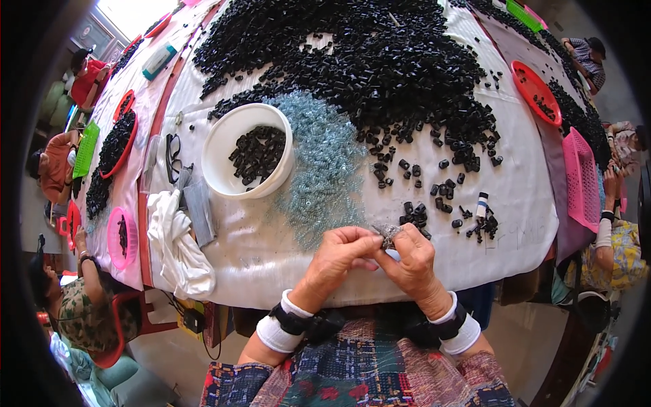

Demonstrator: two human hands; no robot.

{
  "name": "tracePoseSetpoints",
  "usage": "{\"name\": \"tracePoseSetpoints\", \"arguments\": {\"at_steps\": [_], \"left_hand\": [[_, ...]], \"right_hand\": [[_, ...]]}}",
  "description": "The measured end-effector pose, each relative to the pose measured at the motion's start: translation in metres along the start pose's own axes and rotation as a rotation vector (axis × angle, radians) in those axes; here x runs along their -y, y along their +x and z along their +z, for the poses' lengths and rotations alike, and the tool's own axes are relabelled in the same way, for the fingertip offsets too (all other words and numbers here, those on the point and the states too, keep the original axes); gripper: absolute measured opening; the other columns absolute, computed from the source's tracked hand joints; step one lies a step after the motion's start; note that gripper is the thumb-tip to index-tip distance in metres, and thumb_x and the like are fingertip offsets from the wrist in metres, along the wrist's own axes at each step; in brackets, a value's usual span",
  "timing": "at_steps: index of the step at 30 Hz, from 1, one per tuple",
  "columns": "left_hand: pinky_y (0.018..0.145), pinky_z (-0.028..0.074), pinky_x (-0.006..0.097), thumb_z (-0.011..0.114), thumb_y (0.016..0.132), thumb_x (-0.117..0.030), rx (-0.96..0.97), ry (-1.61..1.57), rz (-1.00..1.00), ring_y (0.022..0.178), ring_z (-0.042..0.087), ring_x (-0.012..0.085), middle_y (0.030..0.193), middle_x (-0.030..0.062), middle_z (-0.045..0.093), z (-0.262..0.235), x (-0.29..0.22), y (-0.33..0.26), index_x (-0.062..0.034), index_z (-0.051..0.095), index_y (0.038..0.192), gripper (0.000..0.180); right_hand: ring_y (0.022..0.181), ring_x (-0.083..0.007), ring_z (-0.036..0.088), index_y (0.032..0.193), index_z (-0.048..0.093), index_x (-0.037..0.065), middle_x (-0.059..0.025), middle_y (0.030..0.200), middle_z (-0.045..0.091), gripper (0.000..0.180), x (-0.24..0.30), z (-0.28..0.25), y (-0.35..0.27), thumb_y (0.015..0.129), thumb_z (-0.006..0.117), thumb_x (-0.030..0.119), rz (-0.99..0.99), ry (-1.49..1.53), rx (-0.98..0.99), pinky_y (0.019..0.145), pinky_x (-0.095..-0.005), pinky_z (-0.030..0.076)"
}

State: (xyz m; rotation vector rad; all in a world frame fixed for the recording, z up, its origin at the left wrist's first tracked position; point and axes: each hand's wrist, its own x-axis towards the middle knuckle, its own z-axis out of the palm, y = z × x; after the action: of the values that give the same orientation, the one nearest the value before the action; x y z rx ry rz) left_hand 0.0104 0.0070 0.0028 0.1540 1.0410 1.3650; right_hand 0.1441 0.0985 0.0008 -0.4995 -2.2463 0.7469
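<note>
My left hand and my right hand meet near the table's front edge, thumbs and fingertips pinched together. Between them is a small silvery-grey, wiry-looking clump; its exact kind is too small to make out. Just beyond my right fingers lie several short black plastic cylinders. A spread of pale blue translucent ring-like pieces reaches from the big pile down to near my left fingers. Left of it stands a white bucket, with black plastic pieces inside.
A large heap of black plastic parts covers the far table. White cloth gloves and eyeglasses lie left; a small white bottle stands right among little black pieces. Side tables hold a pink basket and red trays; people sit around.
</note>
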Motion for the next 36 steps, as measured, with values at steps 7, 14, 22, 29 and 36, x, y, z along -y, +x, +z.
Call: {"name": "tracePoseSetpoints", "arguments": {"at_steps": [7, 14, 22, 29, 36], "left_hand": [[0.058, 0.054, 0.026, 0.061, 0.088, -0.018, 0.023, 0.102, 0.027, 0.073, 0.066, 0.0163, 0.086, 0.0125, 0.067, 0.004, -0.011, -0.006, -0.0011, 0.062, 0.093, 0.018], [0.054, 0.058, 0.028, 0.055, 0.092, -0.030, -0.117, -0.253, 0.403, 0.071, 0.068, 0.0186, 0.088, 0.0125, 0.068, -0.033, -0.077, -0.004, -0.0020, 0.061, 0.096, 0.029], [0.059, 0.059, 0.031, 0.051, 0.094, -0.031, -0.193, -0.323, 0.456, 0.077, 0.068, 0.0208, 0.095, 0.0135, 0.066, -0.053, -0.101, -0.011, -0.0001, 0.055, 0.110, 0.035], [0.058, 0.057, 0.027, 0.060, 0.088, -0.014, -0.057, -0.039, 0.196, 0.073, 0.067, 0.0163, 0.091, 0.0120, 0.066, -0.013, -0.034, -0.002, -0.0013, 0.060, 0.105, 0.021], [0.057, 0.054, 0.023, 0.062, 0.088, -0.015, 0.021, 0.156, 0.149, 0.075, 0.064, 0.0132, 0.088, 0.0096, 0.065, -0.002, -0.008, 0.006, -0.0004, 0.059, 0.101, 0.020]], "right_hand": [[0.072, -0.0319, 0.053, 0.084, 0.053, -0.001, -0.0140, 0.077, 0.052, 0.024, 0.007, -0.021, 0.013, 0.066, 0.069, 0.002, 0.032, 0.091, 0.010, 0.060, -0.0404, 0.045], [0.083, -0.0283, 0.053, 0.088, 0.055, 0.003, -0.0112, 0.082, 0.057, 0.024, -0.037, -0.035, 0.020, 0.068, 0.068, 0.009, 0.071, -0.432, 0.001, 0.072, -0.0401, 0.042], [0.081, -0.0226, 0.052, 0.089, 0.055, 0.010, -0.0039, 0.079, 0.057, 0.023, -0.037, -0.015, 0.030, 0.068, 0.065, 0.013, 0.174, -0.639, 0.154, 0.071, -0.0378, 0.035], [0.080, -0.0231, 0.051, 0.095, 0.055, 0.008, -0.0055, 0.077, 0.054, 0.029, -0.039, -0.007, 0.031, 0.067, 0.062, 0.009, 0.065, -0.606, 0.060, 0.071, -0.0384, 0.034], [0.076, -0.0304, 0.055, 0.104, 0.054, 0.002, -0.0127, 0.080, 0.054, 0.036, 0.001, -0.004, 0.024, 0.068, 0.062, 0.001, -0.057, 0.007, 0.141, 0.070, -0.0403, 0.045]]}}
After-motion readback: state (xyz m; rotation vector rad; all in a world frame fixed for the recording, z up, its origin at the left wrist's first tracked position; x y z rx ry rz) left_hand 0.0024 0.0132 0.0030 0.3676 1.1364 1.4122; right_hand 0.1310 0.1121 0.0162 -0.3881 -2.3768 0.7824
